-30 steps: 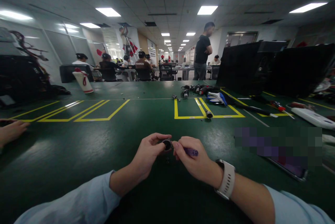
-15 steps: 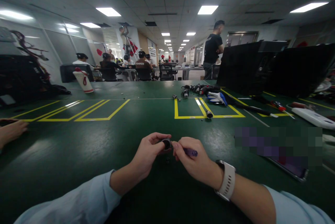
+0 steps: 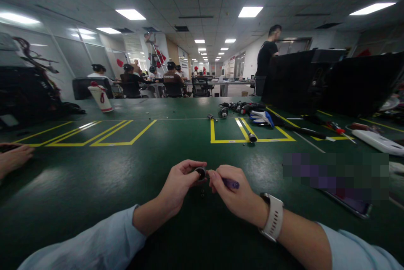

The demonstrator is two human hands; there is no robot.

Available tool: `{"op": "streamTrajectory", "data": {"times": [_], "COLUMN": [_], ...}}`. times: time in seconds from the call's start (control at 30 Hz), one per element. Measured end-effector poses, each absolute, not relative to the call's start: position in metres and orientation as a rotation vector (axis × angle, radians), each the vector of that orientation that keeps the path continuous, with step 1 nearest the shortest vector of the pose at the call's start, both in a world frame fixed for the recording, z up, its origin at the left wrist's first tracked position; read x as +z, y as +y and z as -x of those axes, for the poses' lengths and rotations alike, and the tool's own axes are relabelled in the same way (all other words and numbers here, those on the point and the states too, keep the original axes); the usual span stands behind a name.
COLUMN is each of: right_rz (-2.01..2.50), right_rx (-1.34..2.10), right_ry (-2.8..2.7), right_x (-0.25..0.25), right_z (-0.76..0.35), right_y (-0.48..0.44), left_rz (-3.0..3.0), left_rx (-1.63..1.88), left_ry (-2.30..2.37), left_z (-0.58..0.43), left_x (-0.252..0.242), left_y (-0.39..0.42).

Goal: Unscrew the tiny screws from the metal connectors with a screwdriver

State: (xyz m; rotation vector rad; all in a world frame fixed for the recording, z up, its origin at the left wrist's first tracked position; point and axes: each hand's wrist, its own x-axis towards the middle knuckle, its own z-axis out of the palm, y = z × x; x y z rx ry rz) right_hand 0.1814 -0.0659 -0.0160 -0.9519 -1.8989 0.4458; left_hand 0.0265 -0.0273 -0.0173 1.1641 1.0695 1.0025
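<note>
My left hand (image 3: 178,183) is closed around a small dark metal ring-shaped part (image 3: 201,173), its round opening turned toward me. In my right hand (image 3: 235,190) is a screwdriver with a purple handle (image 3: 231,183), pinched between thumb and fingers. Its tip end points left at the ring-shaped part; the fingers hide whether the two touch. Below the hands, a pair of tiny dark pieces (image 3: 202,193) lies on the green tabletop (image 3: 132,177). A white watch (image 3: 273,218) is strapped to my right wrist.
Ahead lie a short metal cylinder (image 3: 252,137), a blue-and-white glove (image 3: 261,118) and a heap of dark parts (image 3: 241,107). A phone (image 3: 350,198) and a white device (image 3: 377,141) are at right. Another person's hand (image 3: 14,158) rests at left. A cup (image 3: 101,97) stands farther back.
My hands stay almost in place, with the screwdriver handle shifting very slightly. In the background, the standing person has moved right, behind the black box.
</note>
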Motion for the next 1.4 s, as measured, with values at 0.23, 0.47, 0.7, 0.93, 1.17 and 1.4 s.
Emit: {"op": "streamTrajectory", "data": {"times": [0.23, 0.47, 0.7, 0.93, 1.17, 1.4], "right_rz": [0.958, 0.969, 0.985, 1.116, 1.102, 1.130], "right_rx": [0.502, 0.506, 0.871, 1.147, 1.166, 1.247], "right_ry": [-1.866, -1.880, -1.648, -1.624, -1.704, -1.726], "right_x": [-0.016, -0.017, -0.011, -0.014, -0.024, -0.024], "right_z": [-0.181, -0.180, -0.184, -0.181, -0.180, -0.185], "right_y": [-0.066, -0.066, -0.066, -0.056, -0.054, -0.048], "left_rz": [-1.162, -1.157, -1.141, -1.111, -1.155, -1.147], "left_rx": [1.004, 0.989, 1.034, 1.025, 0.968, 0.987], "left_ry": [1.049, 1.041, 1.084, 1.089, 1.068, 1.040], "left_z": [-0.026, -0.025, -0.024, -0.023, -0.022, -0.021], "left_x": [-0.017, -0.017, -0.016, -0.014, -0.017, -0.021], "left_y": [-0.028, -0.028, -0.025, -0.024, -0.023, -0.020]}}
